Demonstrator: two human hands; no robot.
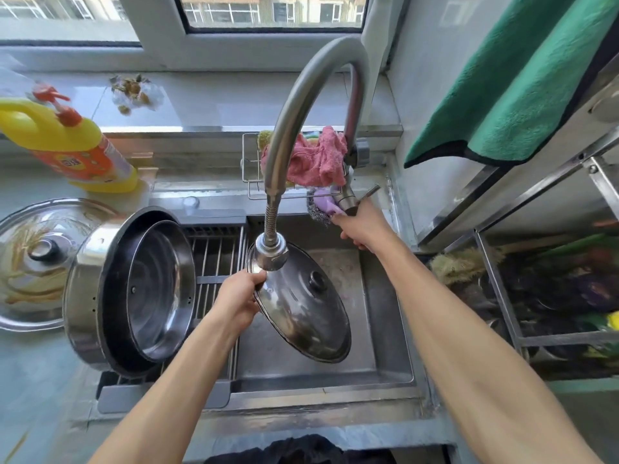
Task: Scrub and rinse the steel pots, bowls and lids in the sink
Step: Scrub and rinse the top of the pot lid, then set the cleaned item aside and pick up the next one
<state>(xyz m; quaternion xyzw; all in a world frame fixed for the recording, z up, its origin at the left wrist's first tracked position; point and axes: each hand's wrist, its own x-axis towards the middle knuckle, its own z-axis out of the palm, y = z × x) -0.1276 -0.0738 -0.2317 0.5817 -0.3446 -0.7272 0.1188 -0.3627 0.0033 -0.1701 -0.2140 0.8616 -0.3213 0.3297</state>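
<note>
Left hand [239, 301] gripping 1 lid [301, 306], right hand [360, 226] holding scrubber [323, 207], 1 pot [130, 289]

At twelve o'clock we face a window [271, 11] with a pale frame, daylight coming through it and building fronts beyond the glass. Below it runs a light tiled sill [217, 98]. We see a grey countertop [37, 380] spreading from nine to seven o'clock. At two o'clock a green towel [522, 82] hangs against a pale wall [422, 95]. From three to four o'clock stands a steel rack [502, 296], its shelf contents too blurred for us to tell.
</note>
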